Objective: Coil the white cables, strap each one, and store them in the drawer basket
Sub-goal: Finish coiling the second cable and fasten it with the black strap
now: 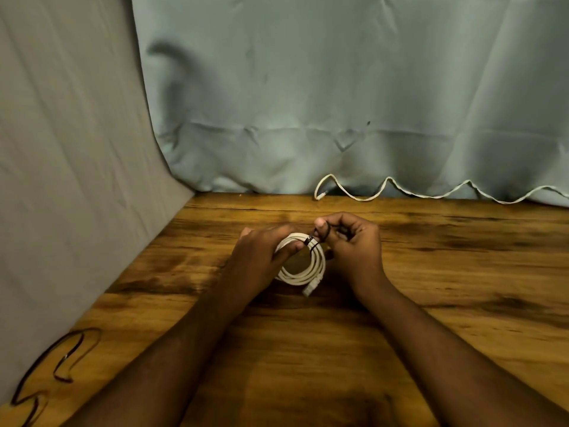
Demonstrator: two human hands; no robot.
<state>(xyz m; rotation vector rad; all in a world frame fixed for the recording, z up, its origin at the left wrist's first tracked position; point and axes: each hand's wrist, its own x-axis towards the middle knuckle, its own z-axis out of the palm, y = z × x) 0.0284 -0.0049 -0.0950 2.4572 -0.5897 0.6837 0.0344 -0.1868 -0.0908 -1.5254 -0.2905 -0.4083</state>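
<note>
Head view: wooden surface (431,303)
Left hand (264,248): grips coiled white cable (303,274)
Right hand (351,241): pinches black strap (320,234) around coil

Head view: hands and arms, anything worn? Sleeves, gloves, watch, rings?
Nothing worn that shows. Left hand and right hand are bare, no gloves, no visible rings. Both forearms are bare to the frame edge: no sleeves, watch or bands.

wooden table (462,272) | 1 uncoiled white cable (431,196) at back edge | dark cable (61,362) front-left
</note>
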